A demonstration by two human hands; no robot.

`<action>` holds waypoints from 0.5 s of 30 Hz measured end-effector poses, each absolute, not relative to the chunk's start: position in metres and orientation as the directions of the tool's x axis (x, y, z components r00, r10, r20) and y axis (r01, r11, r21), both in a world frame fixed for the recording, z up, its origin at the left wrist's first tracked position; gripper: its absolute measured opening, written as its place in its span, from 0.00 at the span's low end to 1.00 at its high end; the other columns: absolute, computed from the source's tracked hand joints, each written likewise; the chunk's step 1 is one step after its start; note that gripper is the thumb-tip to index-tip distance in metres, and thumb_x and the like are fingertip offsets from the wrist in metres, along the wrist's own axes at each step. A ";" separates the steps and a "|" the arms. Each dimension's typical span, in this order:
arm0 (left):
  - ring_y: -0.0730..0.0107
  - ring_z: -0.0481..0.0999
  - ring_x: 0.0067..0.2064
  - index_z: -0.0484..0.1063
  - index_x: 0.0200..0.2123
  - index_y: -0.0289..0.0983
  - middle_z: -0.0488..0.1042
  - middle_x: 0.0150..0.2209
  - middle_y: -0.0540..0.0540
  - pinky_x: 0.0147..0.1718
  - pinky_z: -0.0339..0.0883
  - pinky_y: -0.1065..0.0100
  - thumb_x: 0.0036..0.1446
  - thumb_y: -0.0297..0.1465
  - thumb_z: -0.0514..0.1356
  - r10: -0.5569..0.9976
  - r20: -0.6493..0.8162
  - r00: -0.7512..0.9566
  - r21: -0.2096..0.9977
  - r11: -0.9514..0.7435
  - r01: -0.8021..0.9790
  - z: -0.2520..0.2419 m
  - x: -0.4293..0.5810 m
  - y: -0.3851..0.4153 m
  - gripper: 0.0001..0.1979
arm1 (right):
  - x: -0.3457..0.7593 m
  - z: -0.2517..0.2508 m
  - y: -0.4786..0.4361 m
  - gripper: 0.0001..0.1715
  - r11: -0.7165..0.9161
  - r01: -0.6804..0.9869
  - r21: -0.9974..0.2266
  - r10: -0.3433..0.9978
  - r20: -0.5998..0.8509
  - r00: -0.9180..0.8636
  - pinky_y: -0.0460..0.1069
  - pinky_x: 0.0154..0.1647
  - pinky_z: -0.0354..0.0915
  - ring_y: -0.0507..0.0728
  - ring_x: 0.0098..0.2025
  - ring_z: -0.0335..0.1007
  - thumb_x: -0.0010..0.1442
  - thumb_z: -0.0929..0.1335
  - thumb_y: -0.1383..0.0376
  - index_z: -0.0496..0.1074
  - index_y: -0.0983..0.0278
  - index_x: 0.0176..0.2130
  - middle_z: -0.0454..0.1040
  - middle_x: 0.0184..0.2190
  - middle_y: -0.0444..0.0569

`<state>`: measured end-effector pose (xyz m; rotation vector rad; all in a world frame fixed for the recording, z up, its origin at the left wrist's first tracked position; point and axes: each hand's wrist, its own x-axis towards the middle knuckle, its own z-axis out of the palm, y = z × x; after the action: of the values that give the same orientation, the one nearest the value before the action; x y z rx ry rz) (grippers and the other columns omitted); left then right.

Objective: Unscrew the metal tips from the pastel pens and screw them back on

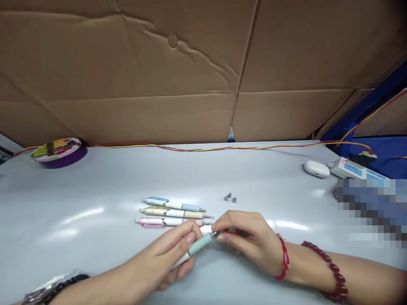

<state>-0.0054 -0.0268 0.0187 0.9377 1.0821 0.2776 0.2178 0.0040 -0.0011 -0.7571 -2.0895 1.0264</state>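
Observation:
My left hand [178, 250] is closed around the barrel of a mint-green and white mechanical pencil [201, 244], its front end pointing up and to the right. At that end my right hand [246, 233] pinches the dark metal tip [216, 233] between thumb and fingers. Just beyond my hands lie a blue pencil [178, 205], a yellow pencil [178, 212] and a pink pencil [171, 222], side by side with narrow metal ends showing on the right. Small silver cone tips [234, 200] rest on the table behind my right hand.
A round purple box [63, 156] with a colourful lid stands at the back left. A white earbud case [316, 168] and a power strip [352, 168] lie at the back right. Red and yellow wires [197, 149] run along the table's back edge, before a cardboard wall [127, 76].

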 end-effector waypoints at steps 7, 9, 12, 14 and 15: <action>0.74 0.61 0.27 0.63 0.39 0.43 0.51 0.25 0.54 0.17 0.35 0.76 0.55 0.56 0.54 0.599 -0.604 0.525 0.773 0.602 0.203 0.021 -0.006 -0.027 0.23 | 0.218 -0.001 0.002 0.06 0.472 0.193 -0.860 0.767 0.293 -0.571 0.42 0.31 0.63 0.49 0.28 0.68 0.62 0.66 0.68 0.74 0.62 0.39 0.75 0.30 0.44; 0.75 0.60 0.27 0.63 0.39 0.43 0.51 0.26 0.54 0.17 0.38 0.77 0.55 0.56 0.54 0.608 -0.605 0.514 0.776 0.594 0.212 0.021 -0.006 -0.027 0.23 | 0.217 0.000 0.002 0.06 0.434 0.223 -0.873 0.778 0.238 -0.582 0.42 0.29 0.63 0.49 0.27 0.67 0.61 0.66 0.67 0.74 0.62 0.38 0.75 0.29 0.43; 0.76 0.55 0.24 0.64 0.39 0.43 0.53 0.27 0.54 0.18 0.46 0.77 0.56 0.56 0.52 0.622 -0.617 0.482 0.778 0.576 0.252 0.021 -0.006 -0.028 0.23 | 0.217 0.001 0.002 0.06 0.411 0.247 -0.878 0.779 0.197 -0.596 0.42 0.28 0.62 0.48 0.26 0.66 0.62 0.66 0.65 0.74 0.63 0.38 0.75 0.28 0.43; 0.76 0.53 0.23 0.64 0.39 0.42 0.54 0.27 0.54 0.20 0.51 0.77 0.58 0.55 0.50 0.638 -0.605 0.477 0.792 0.542 0.281 0.020 -0.006 -0.029 0.22 | 0.218 0.001 0.002 0.07 0.423 0.247 -0.872 0.767 0.199 -0.610 0.42 0.29 0.62 0.49 0.27 0.66 0.62 0.66 0.65 0.74 0.64 0.38 0.75 0.28 0.44; 0.76 0.53 0.23 0.63 0.39 0.42 0.54 0.27 0.54 0.20 0.53 0.77 0.59 0.55 0.49 0.647 -0.595 0.478 0.802 0.519 0.295 0.019 -0.006 -0.029 0.22 | 0.218 0.002 0.003 0.08 0.431 0.247 -0.868 0.761 0.202 -0.617 0.42 0.29 0.62 0.49 0.27 0.67 0.63 0.66 0.64 0.74 0.64 0.38 0.75 0.29 0.44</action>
<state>-0.0062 -0.0290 0.0194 1.0504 1.0981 0.2713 0.2178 0.0026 0.0016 -0.8455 -2.0994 1.1358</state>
